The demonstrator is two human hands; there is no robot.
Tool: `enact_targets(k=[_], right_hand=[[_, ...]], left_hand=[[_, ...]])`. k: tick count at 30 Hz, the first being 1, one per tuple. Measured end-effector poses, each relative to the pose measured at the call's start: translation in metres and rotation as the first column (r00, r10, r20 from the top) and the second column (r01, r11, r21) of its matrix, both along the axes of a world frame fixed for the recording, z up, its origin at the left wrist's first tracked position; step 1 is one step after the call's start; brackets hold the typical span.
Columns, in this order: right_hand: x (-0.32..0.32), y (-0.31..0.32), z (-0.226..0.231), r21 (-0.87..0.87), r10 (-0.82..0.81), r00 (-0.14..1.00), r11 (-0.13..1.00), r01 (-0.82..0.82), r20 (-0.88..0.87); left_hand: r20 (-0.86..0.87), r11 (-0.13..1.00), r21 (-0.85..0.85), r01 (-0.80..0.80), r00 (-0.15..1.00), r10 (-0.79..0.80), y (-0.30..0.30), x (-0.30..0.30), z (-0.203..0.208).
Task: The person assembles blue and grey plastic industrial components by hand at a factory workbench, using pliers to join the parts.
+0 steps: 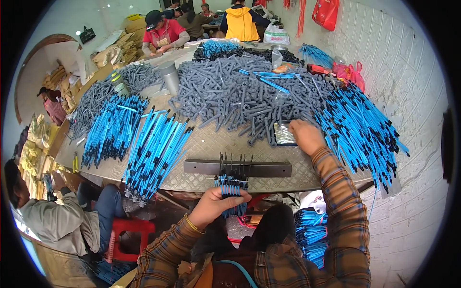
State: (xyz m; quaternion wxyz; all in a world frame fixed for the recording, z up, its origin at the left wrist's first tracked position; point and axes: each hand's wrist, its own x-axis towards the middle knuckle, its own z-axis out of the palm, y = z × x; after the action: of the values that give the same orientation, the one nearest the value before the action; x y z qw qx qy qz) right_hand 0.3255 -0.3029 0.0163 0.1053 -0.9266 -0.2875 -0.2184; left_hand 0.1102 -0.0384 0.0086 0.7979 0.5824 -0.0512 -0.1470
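My left hand [220, 200] is closed round a bundle of thin blue rods with black ends [231, 190] at the table's near edge. Their dark tips rest across a long dark bar [201, 167] lying along that edge. Just above my left fingers, a thin straight wire or pin [216, 179] crosses the bundle. My right hand [306, 136] is at a small dark-rimmed tray of fine shiny pieces [284, 135]. Its fingers are bent together at the tray; whatever they pinch is too small to make out.
A large heap of grey plastic parts [216, 89] covers the table's middle. Blue rods lie in piles at left [156, 149] and right [360, 129]. A metal canister [169, 78] stands among the parts. A person [62, 216] sits at left near a red stool [129, 237]; others work farther back.
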Motion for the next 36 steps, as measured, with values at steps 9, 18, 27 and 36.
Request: enact_targets(k=[9,18,27,36], right_hand=[[0.016,-0.003,-0.021,-0.048,-0.043,0.991,0.998,0.037,-0.126],[-0.025,0.013,0.01,0.276,0.08,0.977,0.961,-0.023,-0.198],[-0.149,0.047,0.058,0.527,0.554,0.72,0.793,-0.305,-0.418],[-0.153,0.053,0.055,0.459,0.553,0.748,0.807,-0.372,-0.366]], left_hand=[[0.024,1.0,0.017,0.012,1.0,-0.013,0.0,-0.001,-0.001],[0.077,0.999,0.009,0.035,0.996,-0.035,-0.001,0.001,-0.002],[0.053,0.995,0.062,0.072,0.996,-0.075,0.002,0.0,-0.002],[0.067,0.997,0.054,0.061,0.996,-0.064,0.001,-0.002,-0.003]])
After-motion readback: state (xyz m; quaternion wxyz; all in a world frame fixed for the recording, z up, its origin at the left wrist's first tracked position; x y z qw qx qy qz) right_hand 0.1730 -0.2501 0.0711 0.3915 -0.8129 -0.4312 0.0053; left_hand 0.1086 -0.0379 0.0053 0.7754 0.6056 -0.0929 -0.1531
